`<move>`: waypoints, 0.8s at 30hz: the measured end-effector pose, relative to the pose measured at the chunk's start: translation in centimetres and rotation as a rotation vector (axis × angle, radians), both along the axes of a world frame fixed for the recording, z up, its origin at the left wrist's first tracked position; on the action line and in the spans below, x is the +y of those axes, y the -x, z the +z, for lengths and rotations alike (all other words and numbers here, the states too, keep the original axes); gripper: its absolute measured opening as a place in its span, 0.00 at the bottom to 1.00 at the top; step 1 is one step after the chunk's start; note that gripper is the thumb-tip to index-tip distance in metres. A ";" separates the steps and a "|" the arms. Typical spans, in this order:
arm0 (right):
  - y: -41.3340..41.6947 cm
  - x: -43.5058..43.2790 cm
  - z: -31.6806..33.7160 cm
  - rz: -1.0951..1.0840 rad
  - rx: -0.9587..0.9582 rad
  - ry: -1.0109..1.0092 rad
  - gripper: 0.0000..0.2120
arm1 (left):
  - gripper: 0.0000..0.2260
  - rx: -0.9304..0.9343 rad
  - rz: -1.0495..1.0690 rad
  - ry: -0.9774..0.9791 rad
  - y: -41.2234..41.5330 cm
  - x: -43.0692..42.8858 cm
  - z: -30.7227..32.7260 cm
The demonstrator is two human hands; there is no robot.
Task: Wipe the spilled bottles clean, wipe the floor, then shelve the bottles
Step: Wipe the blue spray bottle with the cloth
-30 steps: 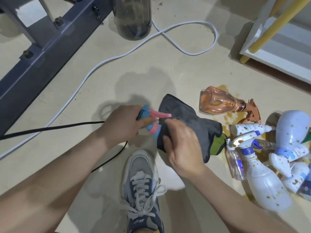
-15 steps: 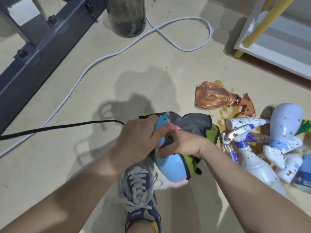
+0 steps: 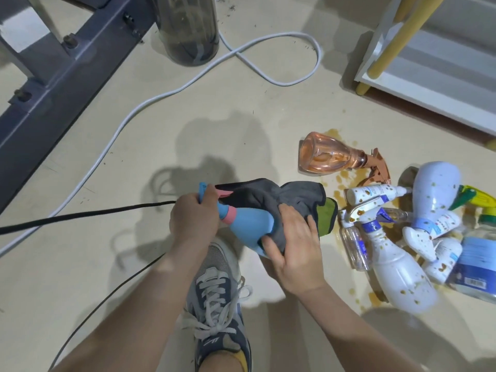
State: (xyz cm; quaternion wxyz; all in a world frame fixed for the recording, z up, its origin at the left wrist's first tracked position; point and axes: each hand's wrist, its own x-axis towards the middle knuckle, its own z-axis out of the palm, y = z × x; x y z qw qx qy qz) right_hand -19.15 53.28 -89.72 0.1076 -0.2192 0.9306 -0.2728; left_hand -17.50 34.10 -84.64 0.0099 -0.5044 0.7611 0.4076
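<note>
— While my left hand (image 3: 193,218) clenches the neck and trigger of the blue spray bottle (image 3: 247,226), holding it sideways above the floor, my right hand (image 3: 295,245) wraps the grey cloth (image 3: 268,200) round its body, fingers curled over the fabric.

— Why hold it that way?

— One hand steadies it, I judge, so the other can rub all round. It sits lifted just above my shoe (image 3: 217,291), beside the mess rather than in it.

— Where is the mess?

— Just to my right: a brown spill (image 3: 346,181) on the pale floor (image 3: 134,264), with bottles lying in it, speckled brown and not yet wiped.

— How many?

— One orange bottle (image 3: 324,157) lies at the edge of a heap that includes a large white spray bottle (image 3: 400,275). I count about seven in the heap, but they overlap, so I cannot be sure. One cloth, grey with a green edge.

— And farther out?

— One white shelf (image 3: 429,84) stands beyond the heap; by the task, the bottles go there last. Two cables lie on the floor: a white cable (image 3: 161,95) and a black cable (image 3: 80,218).
</note>
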 end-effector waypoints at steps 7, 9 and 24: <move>-1.4 -4.3 1.9 0.205 0.158 0.018 0.29 | 0.22 -0.022 -0.036 0.037 -0.1 0.8 0.0; 1.2 -2.6 1.2 0.290 0.108 -0.006 0.32 | 0.21 0.007 -0.002 0.010 -0.2 0.9 0.1; 2.0 -3.3 3.2 0.207 -0.053 0.231 0.13 | 0.19 -0.124 -0.521 0.237 2.0 2.1 3.3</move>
